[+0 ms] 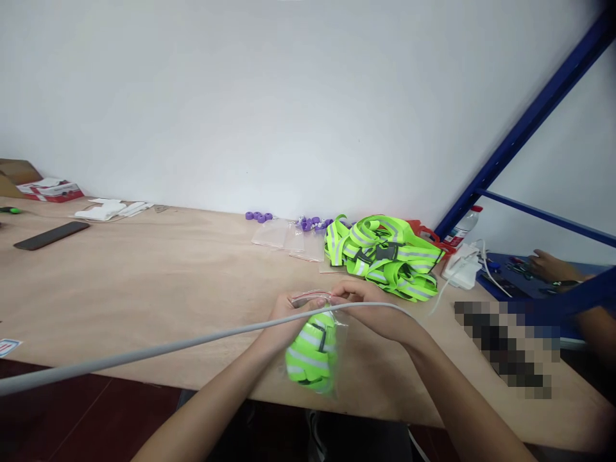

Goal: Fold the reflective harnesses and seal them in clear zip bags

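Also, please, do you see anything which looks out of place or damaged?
The grey cable looks out of place: it slants across the view, hiding a strip of the clear bag. The green straps lie in a loose heap. No visible damage.

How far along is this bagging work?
A green strap bundle is already inside a clear bag. The left hand and right hand hold its top; whether it's sealed, I can't tell. Probably left: the loose strap pile, with flat bags beside it.
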Action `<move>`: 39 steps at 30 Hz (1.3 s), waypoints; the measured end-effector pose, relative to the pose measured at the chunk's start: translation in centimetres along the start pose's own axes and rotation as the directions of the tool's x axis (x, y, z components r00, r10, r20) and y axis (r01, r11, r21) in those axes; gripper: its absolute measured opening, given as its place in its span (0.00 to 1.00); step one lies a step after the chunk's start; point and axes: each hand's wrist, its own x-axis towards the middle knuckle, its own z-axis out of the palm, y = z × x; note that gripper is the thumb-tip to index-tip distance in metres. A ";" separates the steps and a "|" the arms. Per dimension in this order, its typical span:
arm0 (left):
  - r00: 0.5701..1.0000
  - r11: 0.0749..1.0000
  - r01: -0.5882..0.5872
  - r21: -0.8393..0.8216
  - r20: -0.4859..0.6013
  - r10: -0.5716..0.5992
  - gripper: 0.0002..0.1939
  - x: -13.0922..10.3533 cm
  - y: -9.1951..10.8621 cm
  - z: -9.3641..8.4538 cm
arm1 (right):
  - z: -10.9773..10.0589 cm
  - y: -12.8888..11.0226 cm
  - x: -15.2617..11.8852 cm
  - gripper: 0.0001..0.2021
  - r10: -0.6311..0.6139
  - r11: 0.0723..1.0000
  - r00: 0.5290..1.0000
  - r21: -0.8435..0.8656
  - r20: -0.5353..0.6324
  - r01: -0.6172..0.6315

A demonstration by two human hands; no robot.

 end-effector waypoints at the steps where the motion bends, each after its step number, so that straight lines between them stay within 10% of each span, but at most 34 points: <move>1: 1.000 1.000 0.004 0.018 0.001 -0.004 0.19 0.2 0.1 -0.2 | 0.2 0.2 0.2 0.17 -0.006 0.999 1.000 0.033 -0.003 0.006; 9: 1.000 0.998 0.001 0.068 0.021 -0.003 0.24 2.6 -0.2 -2.3 | 1.9 3.7 2.5 0.10 -0.063 0.998 0.987 -0.028 -0.148 0.059; 15: 0.999 0.999 0.029 -0.038 -0.042 -0.030 0.23 3.7 -0.6 -4.1 | 3.2 5.6 3.6 0.18 0.176 0.931 0.967 0.351 -0.187 -0.101; 25: 0.988 0.976 0.088 -0.200 -0.108 -0.111 0.20 4.8 -3.4 -5.1 | 4.2 8.6 4.3 0.21 0.229 0.832 0.950 0.548 -0.211 -0.079; 39: 0.959 0.967 0.256 -0.002 0.129 -0.253 0.23 5.3 -2.4 -6.6 | 4.0 10.0 3.5 0.22 0.395 0.765 0.910 0.593 -0.127 -0.250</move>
